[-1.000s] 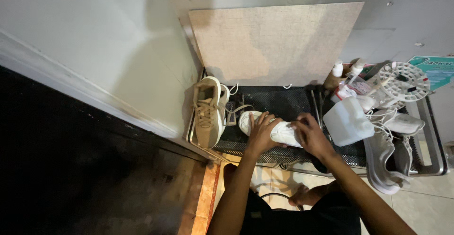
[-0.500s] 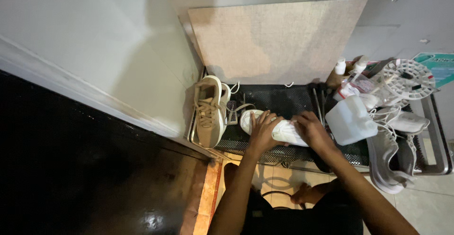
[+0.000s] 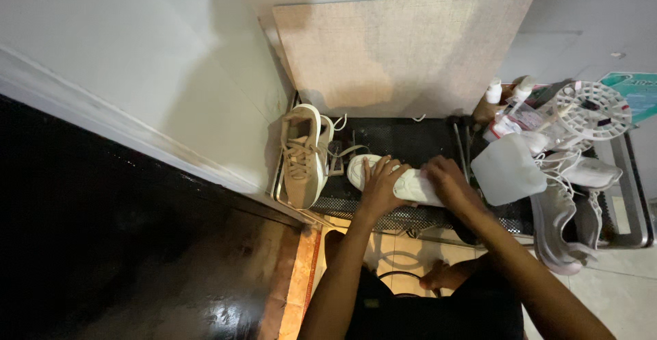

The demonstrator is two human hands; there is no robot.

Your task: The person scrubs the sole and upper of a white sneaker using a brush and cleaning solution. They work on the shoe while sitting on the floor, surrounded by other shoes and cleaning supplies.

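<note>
Both hands are pressed on a white sneaker (image 3: 397,181) lying on its side on the black mesh shoe rack (image 3: 410,141), near the rack's front edge. Since half a second ago the left hand (image 3: 380,186) has slid further over the toe end, fingers spread flat across the upper; the right hand (image 3: 448,181) has stayed closed over the heel end, so the shoe is now gripped at both ends rather than only steadied. The shoe itself has barely shifted along the rack in that time. By judgement, the hold looks firm enough for turning or lifting the shoe, though whether the fingers curl under the sole cannot be told. A beige sneaker (image 3: 301,155) stands against the rack's left edge, just beside the white sneaker's toe, its laces trailing onto the mesh. At the rack's right end a translucent white plastic jug (image 3: 508,170) lies close to the right wrist, with small bottles (image 3: 494,92) behind it and grey sneakers (image 3: 564,224) beyond. A beige board (image 3: 404,53) leans on the wall at the rack's back edge. Open room is left mainly on the mesh behind the shoe, between it and the board; to the left and right, space is tight.
</note>
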